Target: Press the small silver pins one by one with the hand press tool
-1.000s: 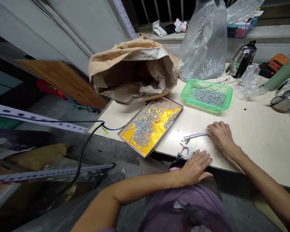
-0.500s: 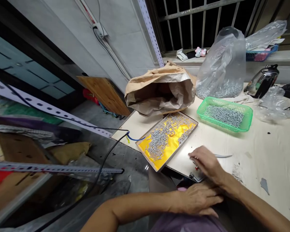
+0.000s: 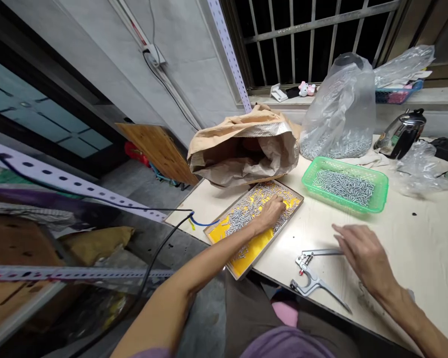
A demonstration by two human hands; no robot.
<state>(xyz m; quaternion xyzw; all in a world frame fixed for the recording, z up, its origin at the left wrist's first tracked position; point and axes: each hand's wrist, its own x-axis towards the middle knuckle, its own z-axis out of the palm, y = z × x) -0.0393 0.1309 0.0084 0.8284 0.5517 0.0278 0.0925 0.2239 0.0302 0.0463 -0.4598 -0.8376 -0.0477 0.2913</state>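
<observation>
My left hand [image 3: 272, 215] reaches into a shallow tray [image 3: 242, 272] lined with yellow cloth. Its fingers curl down among many small silver metal pins [image 3: 242, 215]; whatever is between the fingertips is hidden. At the table's front edge lie silver hand pliers [image 3: 313, 282] with a C-shaped jaw, a spring and a red tip, their handles spread apart. My right hand [image 3: 366, 256] hovers by the end of the upper handle with its fingers loosely apart; whether it touches the handle I cannot tell.
A green plastic basket [image 3: 381, 200] of similar pins stands behind the tray. Beyond are an open brown paper sack [image 3: 242, 130], a clear bag [image 3: 343, 109] of metal pieces and a kettle [image 3: 405, 132]. Black cable [image 3: 160, 248] runs past the table's left corner.
My left hand has moved from beside my right wrist into the tray. My right hand has moved right, off the pliers, which now lie uncovered. The view has shifted slightly.
</observation>
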